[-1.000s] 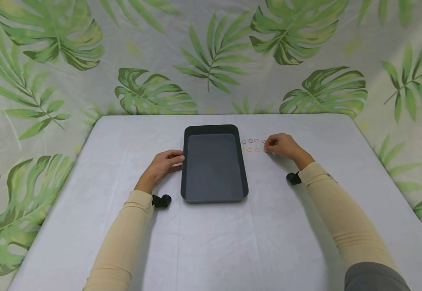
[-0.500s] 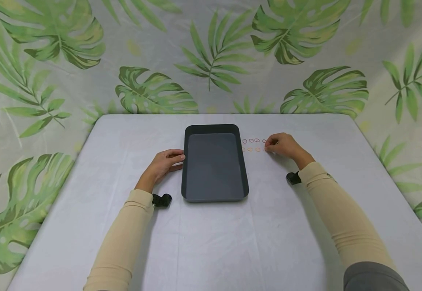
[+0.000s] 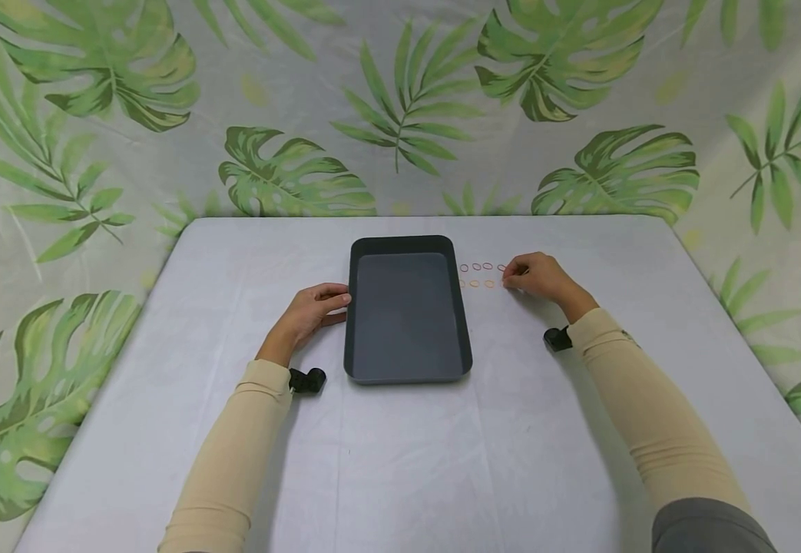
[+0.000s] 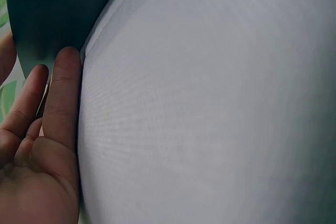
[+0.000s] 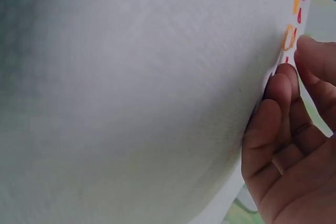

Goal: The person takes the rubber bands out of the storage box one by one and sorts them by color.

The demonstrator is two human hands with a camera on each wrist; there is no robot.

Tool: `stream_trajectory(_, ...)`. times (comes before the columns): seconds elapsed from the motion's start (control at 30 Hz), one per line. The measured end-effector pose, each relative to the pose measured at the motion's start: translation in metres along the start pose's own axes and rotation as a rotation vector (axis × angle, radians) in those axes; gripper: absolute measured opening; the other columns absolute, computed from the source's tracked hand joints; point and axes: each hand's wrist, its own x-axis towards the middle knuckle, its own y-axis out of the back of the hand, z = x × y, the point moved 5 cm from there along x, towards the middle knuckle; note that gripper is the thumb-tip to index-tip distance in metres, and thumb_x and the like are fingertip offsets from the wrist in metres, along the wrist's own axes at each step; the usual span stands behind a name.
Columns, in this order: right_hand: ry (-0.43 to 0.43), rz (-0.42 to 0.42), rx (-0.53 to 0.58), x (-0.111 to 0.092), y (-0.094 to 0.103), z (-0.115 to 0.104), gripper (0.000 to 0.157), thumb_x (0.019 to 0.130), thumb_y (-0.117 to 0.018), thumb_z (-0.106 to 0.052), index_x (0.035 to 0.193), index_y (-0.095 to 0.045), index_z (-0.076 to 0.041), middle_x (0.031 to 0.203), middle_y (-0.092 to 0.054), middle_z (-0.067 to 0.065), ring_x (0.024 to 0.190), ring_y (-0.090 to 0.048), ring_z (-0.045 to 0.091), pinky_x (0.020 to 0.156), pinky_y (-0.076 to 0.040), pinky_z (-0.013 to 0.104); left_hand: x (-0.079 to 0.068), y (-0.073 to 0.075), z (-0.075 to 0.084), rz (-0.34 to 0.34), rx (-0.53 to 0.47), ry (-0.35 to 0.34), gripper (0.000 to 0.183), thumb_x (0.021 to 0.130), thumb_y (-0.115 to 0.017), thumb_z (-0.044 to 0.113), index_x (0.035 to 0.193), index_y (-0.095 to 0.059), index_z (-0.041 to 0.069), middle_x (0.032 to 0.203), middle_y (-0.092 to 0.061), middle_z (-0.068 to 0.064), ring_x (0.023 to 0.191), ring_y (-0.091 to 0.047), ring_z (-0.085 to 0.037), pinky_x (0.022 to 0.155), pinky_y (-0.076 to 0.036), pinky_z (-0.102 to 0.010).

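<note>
A dark grey rectangular baking pan (image 3: 410, 316) lies on the white-covered table. At its left long side rests my left hand (image 3: 309, 311), fingertips against the rim; its fingers look fairly straight in the left wrist view. Right of the pan are two rows of small loops like rubber bands, a red row (image 3: 488, 266) at the back and an orange row (image 5: 296, 2) in front. My right hand (image 3: 541, 276) rests at the right end of these rows, fingers loosely curled, thumb apart from the fingertips. Its fingertips partly cover the end loops.
The white tablecloth (image 3: 400, 461) spreads over the table around the pan. Behind it and at both sides hangs a leaf-printed cloth (image 3: 400, 100). A small black camera sits on each wrist, the left wrist camera (image 3: 307, 382) close over the table.
</note>
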Motion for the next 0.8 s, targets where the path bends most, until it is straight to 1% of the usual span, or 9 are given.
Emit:
stream_trajectory(0.17, 0.028, -0.009, 0.005, -0.005, 0.003, -0.003, 0.018, 0.096, -0.065, -0.020, 0.103, -0.070, -0.005, 0.098, -0.068, 0.014, 0.081, -0.058, 0.020, 0.063, -0.046, 0.024, 0.000, 0.000, 0.000, 0.005, -0.008, 0.005, 0.044, 0.099, -0.062, 0.015, 0.140, -0.052, 0.003, 0.138, -0.055, -0.014, 0.118, -0.059, -0.015, 0.106, -0.055, -0.035)
stream_trajectory(0.27, 0.054, -0.002, 0.016, -0.015, 0.007, -0.005, 0.021, 0.097, -0.062, -0.023, 0.106, -0.070, -0.006, 0.104, -0.069, 0.015, 0.087, -0.063, 0.023, 0.065, -0.048, 0.025, 0.000, 0.000, 0.001, -0.001, -0.012, 0.003, 0.044, 0.099, -0.062, 0.015, 0.140, -0.052, 0.003, 0.140, -0.053, -0.015, 0.121, -0.058, -0.018, 0.107, -0.055, -0.035)
stream_trajectory(0.37, 0.079, 0.022, 0.038, -0.032, 0.014, -0.006, 0.025, 0.099, -0.061, -0.028, 0.110, -0.069, -0.007, 0.112, -0.068, 0.016, 0.094, -0.065, 0.027, 0.070, -0.049, 0.027, 0.000, -0.001, 0.001, -0.011, -0.018, -0.008, 0.045, 0.099, -0.062, 0.015, 0.140, -0.052, 0.002, 0.140, -0.054, -0.015, 0.124, -0.057, -0.019, 0.107, -0.055, -0.035)
stream_trajectory(0.43, 0.097, 0.044, 0.067, -0.045, 0.018, -0.006, 0.029, 0.100, -0.059, -0.030, 0.113, -0.069, -0.006, 0.116, -0.067, 0.016, 0.095, -0.063, 0.027, 0.072, -0.049, 0.027, 0.000, -0.001, 0.001, -0.017, -0.018, -0.017, 0.045, 0.098, -0.063, 0.015, 0.140, -0.053, 0.002, 0.136, -0.056, -0.013, 0.121, -0.058, -0.018, 0.106, -0.055, -0.035)
stream_trajectory(0.57, 0.112, 0.073, 0.148, -0.070, 0.023, -0.004, 0.035, 0.101, -0.057, -0.033, 0.118, -0.067, -0.004, 0.117, -0.066, 0.015, 0.094, -0.062, 0.027, 0.072, -0.053, 0.026, 0.001, 0.000, 0.001, -0.017, -0.019, -0.027, 0.047, 0.097, -0.066, 0.017, 0.139, -0.054, 0.001, 0.131, -0.059, -0.010, 0.115, -0.060, -0.014, 0.104, -0.056, -0.034)
stream_trajectory(0.63, 0.109, 0.077, 0.179, -0.079, 0.025, -0.003, 0.036, 0.101, -0.057, -0.034, 0.119, -0.066, -0.004, 0.115, -0.067, 0.015, 0.094, -0.063, 0.025, 0.074, -0.056, 0.026, 0.001, 0.000, 0.001, -0.015, -0.022, -0.022, 0.046, 0.097, -0.065, 0.017, 0.139, -0.054, 0.001, 0.133, -0.059, -0.011, 0.116, -0.061, -0.014, 0.105, -0.056, -0.035)
stream_trajectory(0.8, 0.089, 0.075, 0.215, -0.092, 0.024, 0.000, 0.035, 0.102, -0.056, -0.033, 0.121, -0.065, -0.005, 0.117, -0.066, 0.014, 0.092, -0.063, 0.011, 0.079, -0.058, 0.029, 0.001, 0.000, 0.001, -0.006, -0.019, 0.001, 0.043, 0.099, -0.062, 0.016, 0.139, -0.054, 0.003, 0.141, -0.054, -0.015, 0.121, -0.058, -0.017, 0.106, -0.055, -0.034)
